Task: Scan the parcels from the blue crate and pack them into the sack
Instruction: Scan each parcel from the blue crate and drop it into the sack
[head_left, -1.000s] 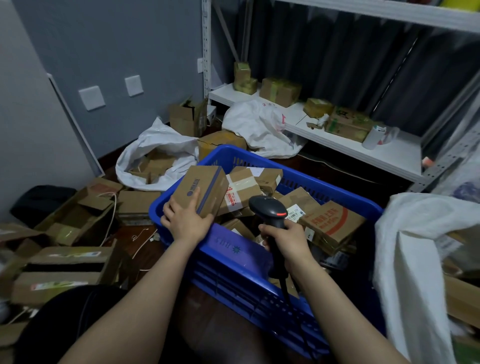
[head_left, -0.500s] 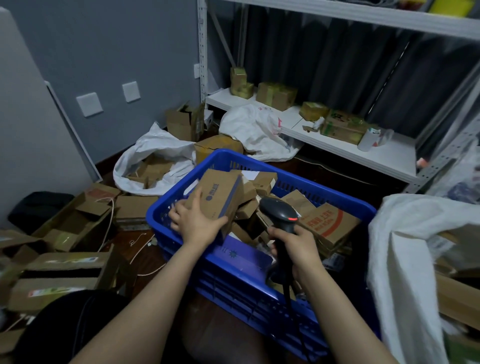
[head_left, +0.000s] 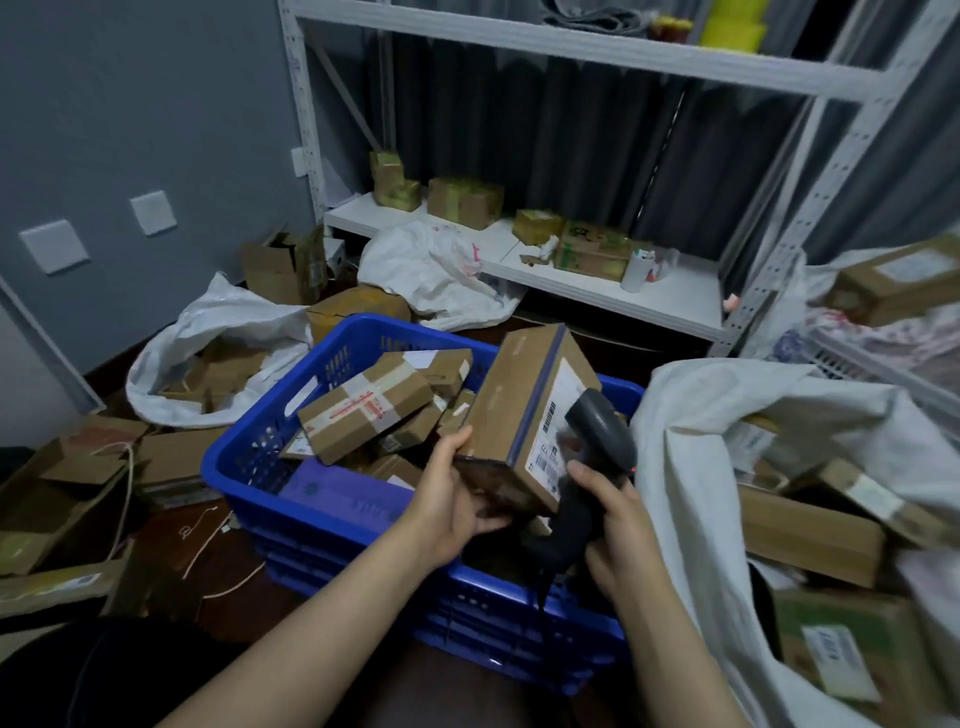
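A blue crate (head_left: 249, 447) stands on the floor in front of me with several cardboard parcels inside, the top one cross-taped (head_left: 363, 410). My left hand (head_left: 457, 493) grips a brown parcel with a blue tape stripe (head_left: 519, 410) from below, lifted above the crate's right side, its white label facing right. My right hand (head_left: 618, 519) holds a black barcode scanner (head_left: 597, 441) by its handle, its head close against that label. A white sack (head_left: 691, 467) lies open to the right with parcels in it.
A second white sack (head_left: 208, 332) with boxes lies at the back left. Flattened and open cartons (head_left: 78, 467) cover the floor on the left. A white shelf rack (head_left: 597, 291) with small parcels stands behind. A purple packet (head_left: 343, 488) lies in the crate's near corner.
My left hand lifted the striped parcel out of the crate's left side and carried it right, turning its label towards the scanner. My right hand raised the scanner to it.
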